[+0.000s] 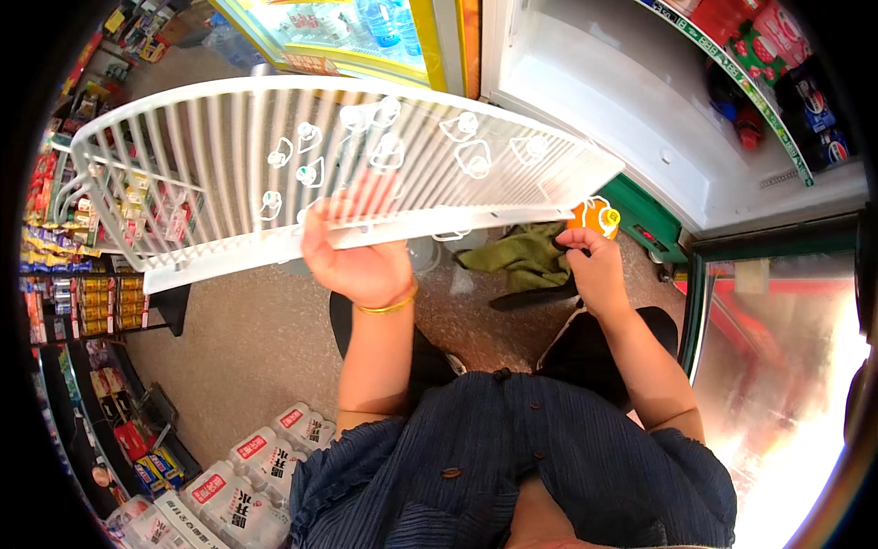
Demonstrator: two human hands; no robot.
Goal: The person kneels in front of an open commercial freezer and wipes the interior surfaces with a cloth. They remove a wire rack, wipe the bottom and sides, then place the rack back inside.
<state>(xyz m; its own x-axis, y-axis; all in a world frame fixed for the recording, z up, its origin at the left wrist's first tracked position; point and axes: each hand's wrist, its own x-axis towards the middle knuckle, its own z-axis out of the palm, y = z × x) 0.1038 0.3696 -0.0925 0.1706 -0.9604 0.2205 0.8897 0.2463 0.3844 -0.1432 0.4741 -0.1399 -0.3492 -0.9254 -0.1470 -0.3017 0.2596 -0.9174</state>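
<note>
A white wire shelf (pixel 274 165) is held up in front of me, tilted, with its long flat front rail toward me. My left hand (pixel 361 261) grips that rail near its middle, fingers passing behind the wires. Lower right of the shelf, my right hand (pixel 596 274) is closed in a pinch at the edge of an olive-green cloth (pixel 521 261), which hangs over the floor between my knees. Just beyond the right fingers stands an orange bottle (pixel 594 218) with a yellow cap. Through the wires show several clear bottles with pale caps (pixel 387 151).
At the right stands an open white fridge cabinet (pixel 594 110) with drinks on an upper shelf; its glass door (pixel 777 339) swings out beside me. A yellow-framed cooler (pixel 366 37) is ahead. Stocked shelves (pixel 96 302) line the left, and wrapped water packs (pixel 247 476) sit at lower left.
</note>
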